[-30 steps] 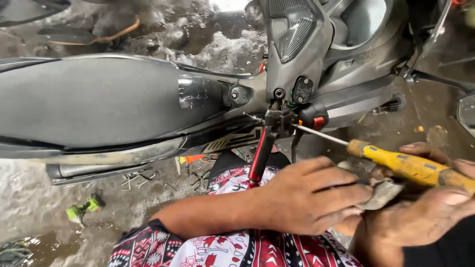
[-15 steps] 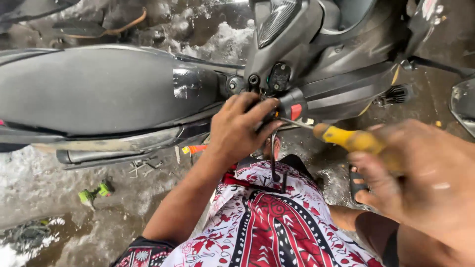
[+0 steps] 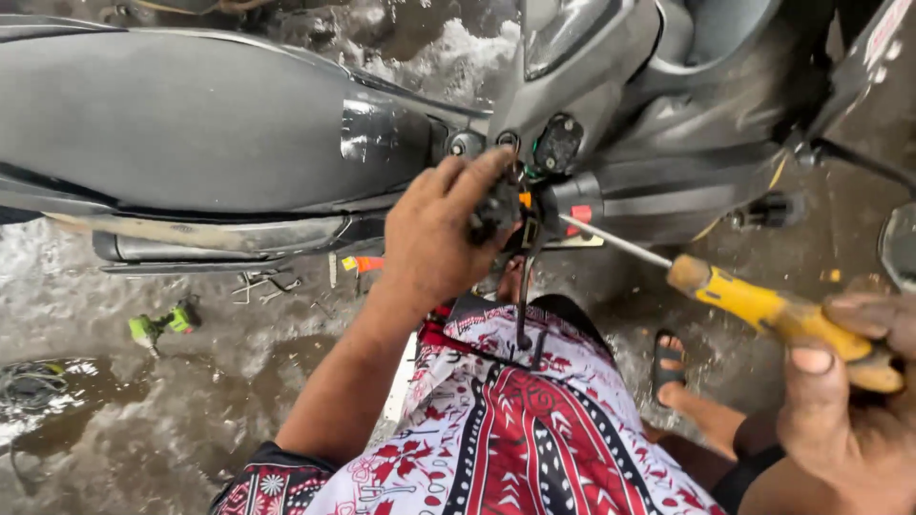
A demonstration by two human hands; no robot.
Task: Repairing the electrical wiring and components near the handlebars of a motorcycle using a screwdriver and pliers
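Left hand raised to the rear of a grey scooter with a long dark seat, fingers curled and pinched on a small black part just under the tail, beside a round black socket. Right hand low at the right edge, fingers wrapped and pressed together around a yellow-handled screwdriver with a thin steel shaft. Shaft slanted up and left, tip touching the black part near a small red piece. Below, a lap in red, white and black patterned cloth. A foot in a dark sandal on the wet grey concrete floor. Well apart to the left, a small green tool lying on that floor, near loose bits of metal.
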